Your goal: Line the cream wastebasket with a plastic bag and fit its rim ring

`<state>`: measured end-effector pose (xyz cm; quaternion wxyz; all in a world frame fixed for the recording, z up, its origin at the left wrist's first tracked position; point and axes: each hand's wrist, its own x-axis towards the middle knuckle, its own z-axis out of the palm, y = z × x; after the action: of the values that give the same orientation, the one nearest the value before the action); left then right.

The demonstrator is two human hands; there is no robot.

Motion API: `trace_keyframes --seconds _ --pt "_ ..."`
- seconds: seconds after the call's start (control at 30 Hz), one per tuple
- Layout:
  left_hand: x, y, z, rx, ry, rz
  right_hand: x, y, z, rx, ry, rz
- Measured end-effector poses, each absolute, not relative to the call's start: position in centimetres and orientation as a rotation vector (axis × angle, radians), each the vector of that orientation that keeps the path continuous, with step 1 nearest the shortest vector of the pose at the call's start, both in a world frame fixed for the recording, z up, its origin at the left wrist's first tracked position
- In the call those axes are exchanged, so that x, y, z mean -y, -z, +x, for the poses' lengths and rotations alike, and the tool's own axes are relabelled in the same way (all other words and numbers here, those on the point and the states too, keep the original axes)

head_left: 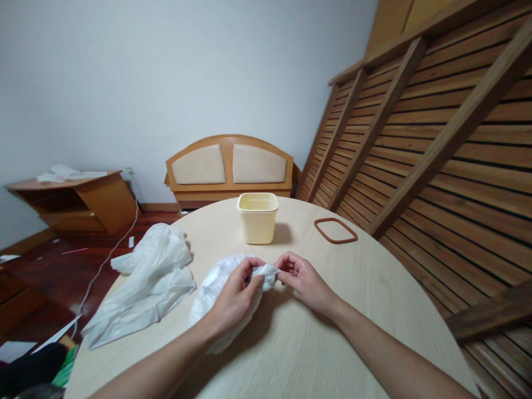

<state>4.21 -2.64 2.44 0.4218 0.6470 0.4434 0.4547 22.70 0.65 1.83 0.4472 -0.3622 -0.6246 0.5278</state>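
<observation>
Both hands meet over the near middle of the table, gripping the gathered end of a white plastic bag (pixel 216 275). My left hand (pixel 239 293) is closed round the twisted neck of the bag. With thumb and fingers, my right hand (pixel 305 280) pinches the tip of that neck. The bag's puffed body hangs left of and below my left hand, partly hidden by it. Just beyond the hands stands an upright pale yellow plastic bin (pixel 258 224) with an open top. A brown rounded-square ring (pixel 336 230) lies flat to the right of the bin.
Another crumpled white plastic bag (pixel 149 288) is spread over the left side of the round table (pixel 353 343). A slatted wooden frame (pixel 449 183) leans along the right. Behind are a headboard (pixel 228 163) and a low cabinet (pixel 100 205) with a white cable (pixel 110 255).
</observation>
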Motion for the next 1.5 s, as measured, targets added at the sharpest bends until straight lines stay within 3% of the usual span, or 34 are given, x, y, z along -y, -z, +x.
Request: trace_keyframes --seconds 0.37,1.0,1.5 --pt "2.8 -2.4 4.3 -1.125 -1.214 1.604 0.1 -2.7 22.5 1.382 -1.440 -0.932" --pt "2.7 -2.2 4.2 -1.144 -1.221 1.690 0.6 -2.3 22.1 1.713 -1.032 -0.892" --pt "2.6 -1.9 3.6 -1.139 -1.098 1.851 -0.8 -2.4 23.5 1.523 -1.294 -0.919"
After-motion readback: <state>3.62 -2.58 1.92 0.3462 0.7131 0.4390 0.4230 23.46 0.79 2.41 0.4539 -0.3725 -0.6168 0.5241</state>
